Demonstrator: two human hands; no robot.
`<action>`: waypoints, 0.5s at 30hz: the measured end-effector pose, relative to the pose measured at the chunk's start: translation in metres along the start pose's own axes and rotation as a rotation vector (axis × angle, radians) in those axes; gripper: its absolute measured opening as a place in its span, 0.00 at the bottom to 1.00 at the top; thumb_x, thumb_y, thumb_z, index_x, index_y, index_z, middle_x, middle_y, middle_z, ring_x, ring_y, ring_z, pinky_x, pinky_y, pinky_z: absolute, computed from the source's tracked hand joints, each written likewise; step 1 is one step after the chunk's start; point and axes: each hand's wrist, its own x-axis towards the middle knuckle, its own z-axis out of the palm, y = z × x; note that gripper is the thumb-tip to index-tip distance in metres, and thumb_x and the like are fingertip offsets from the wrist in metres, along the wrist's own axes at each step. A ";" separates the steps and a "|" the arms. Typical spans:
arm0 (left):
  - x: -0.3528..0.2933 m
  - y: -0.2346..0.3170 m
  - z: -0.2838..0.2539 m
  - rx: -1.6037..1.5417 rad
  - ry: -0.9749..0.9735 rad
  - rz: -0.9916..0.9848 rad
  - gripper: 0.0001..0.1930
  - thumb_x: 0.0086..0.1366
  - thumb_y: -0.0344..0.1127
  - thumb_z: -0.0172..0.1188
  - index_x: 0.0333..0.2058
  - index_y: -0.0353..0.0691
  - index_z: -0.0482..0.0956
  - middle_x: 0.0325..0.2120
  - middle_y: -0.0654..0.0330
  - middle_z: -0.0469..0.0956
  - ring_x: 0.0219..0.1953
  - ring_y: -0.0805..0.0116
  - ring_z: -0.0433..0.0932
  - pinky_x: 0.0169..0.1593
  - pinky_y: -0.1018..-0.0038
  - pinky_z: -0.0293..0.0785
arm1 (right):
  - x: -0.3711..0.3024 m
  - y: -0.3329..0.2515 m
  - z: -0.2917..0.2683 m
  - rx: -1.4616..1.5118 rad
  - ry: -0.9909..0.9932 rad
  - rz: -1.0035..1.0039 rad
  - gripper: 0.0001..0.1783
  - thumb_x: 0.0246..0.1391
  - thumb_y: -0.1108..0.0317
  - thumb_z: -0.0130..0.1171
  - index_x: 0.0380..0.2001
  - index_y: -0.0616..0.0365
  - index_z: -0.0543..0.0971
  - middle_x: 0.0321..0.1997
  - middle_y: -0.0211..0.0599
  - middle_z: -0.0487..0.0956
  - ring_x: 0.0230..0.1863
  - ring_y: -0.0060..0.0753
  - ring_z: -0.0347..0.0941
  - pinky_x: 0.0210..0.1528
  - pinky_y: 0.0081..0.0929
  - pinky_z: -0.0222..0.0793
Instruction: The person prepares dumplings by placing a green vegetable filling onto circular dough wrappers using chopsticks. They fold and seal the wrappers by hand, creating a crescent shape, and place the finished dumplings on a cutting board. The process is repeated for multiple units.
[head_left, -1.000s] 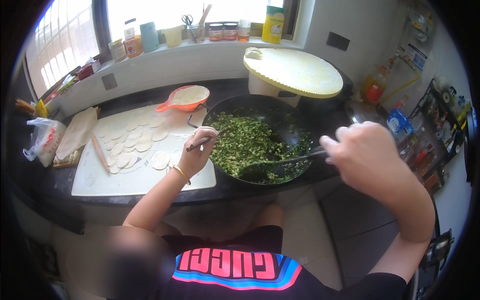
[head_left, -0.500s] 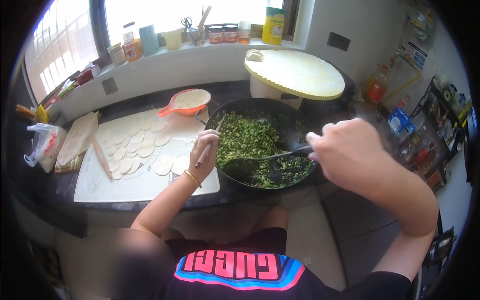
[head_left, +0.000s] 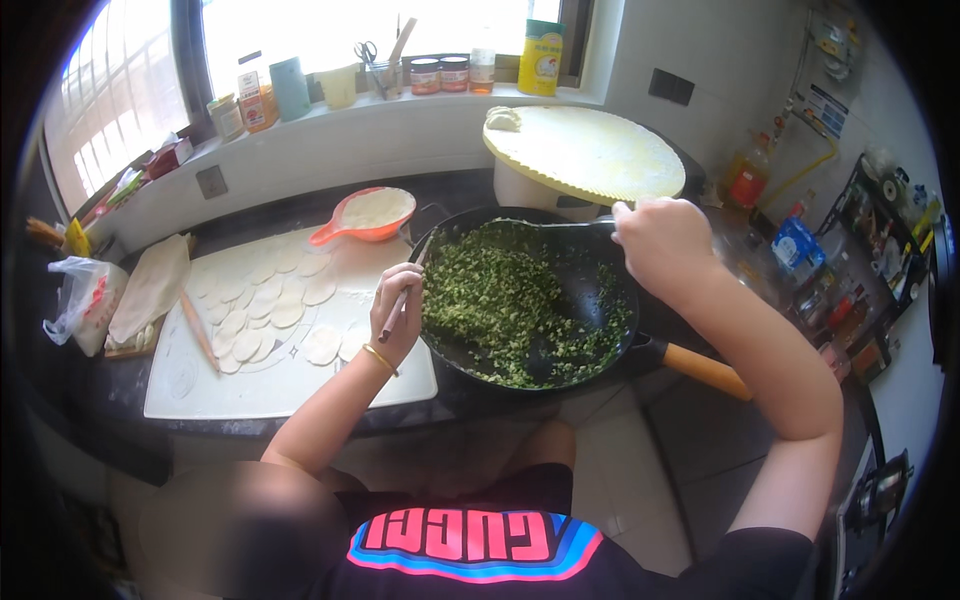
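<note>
green chopped food [head_left: 500, 290]: the right hand [head_left: 665, 242], closed round a long utensil [head_left: 578, 224], has shifted stirring to the pan's [head_left: 580, 275] far side; the left hand [head_left: 398, 290] clasps a stick [head_left: 394, 318].

my black shirt [head_left: 640, 578] carries big pink lettering [head_left: 455, 536] at the bottom of the frame. red characters [head_left: 98, 297] mark the plastic bag [head_left: 88, 318] at the far left. print on the yellow canister [head_left: 540, 62], top centre, and the wall notice [head_left: 825, 110], upper right, is too small for me to read.
</note>
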 end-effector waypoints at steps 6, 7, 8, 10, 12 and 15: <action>-0.006 -0.009 0.003 -0.085 0.024 -0.050 0.06 0.60 0.21 0.52 0.36 0.37 0.67 0.35 0.52 0.74 0.37 0.62 0.75 0.42 0.72 0.72 | 0.019 -0.013 0.050 -0.039 0.116 -0.042 0.10 0.47 0.65 0.55 0.32 0.57 0.77 0.22 0.36 0.74 0.24 0.36 0.73 0.26 0.30 0.68; -0.008 -0.011 0.001 -0.071 0.027 -0.051 0.07 0.60 0.21 0.51 0.36 0.37 0.67 0.35 0.52 0.74 0.37 0.62 0.75 0.42 0.72 0.71 | 0.015 -0.017 0.054 -0.028 0.133 -0.092 0.10 0.47 0.64 0.55 0.33 0.56 0.77 0.22 0.35 0.73 0.24 0.35 0.73 0.26 0.29 0.67; -0.010 -0.011 0.000 -0.058 0.030 -0.051 0.07 0.60 0.21 0.51 0.37 0.37 0.66 0.35 0.52 0.74 0.37 0.63 0.75 0.42 0.72 0.71 | 0.011 -0.019 0.057 -0.018 0.149 -0.140 0.11 0.47 0.64 0.55 0.34 0.56 0.77 0.22 0.34 0.72 0.23 0.34 0.72 0.26 0.29 0.67; -0.013 -0.013 0.000 -0.063 0.044 -0.054 0.08 0.61 0.21 0.50 0.38 0.37 0.65 0.35 0.52 0.73 0.37 0.63 0.74 0.42 0.73 0.71 | 0.005 -0.019 0.057 -0.007 0.198 -0.179 0.14 0.45 0.61 0.58 0.37 0.53 0.77 0.21 0.32 0.71 0.23 0.32 0.71 0.26 0.28 0.66; -0.017 -0.015 0.001 -0.097 0.068 -0.059 0.09 0.61 0.20 0.50 0.39 0.37 0.64 0.36 0.51 0.72 0.37 0.62 0.73 0.42 0.73 0.70 | 0.004 -0.016 0.051 0.005 0.212 -0.170 0.15 0.45 0.61 0.59 0.38 0.52 0.78 0.22 0.32 0.71 0.23 0.31 0.71 0.26 0.28 0.66; -0.017 -0.013 0.002 -0.083 0.088 -0.050 0.10 0.61 0.20 0.49 0.40 0.37 0.62 0.37 0.50 0.71 0.37 0.62 0.72 0.42 0.72 0.69 | 0.012 -0.014 0.053 0.011 0.313 -0.127 0.08 0.45 0.69 0.53 0.31 0.54 0.77 0.20 0.31 0.72 0.23 0.31 0.72 0.24 0.27 0.66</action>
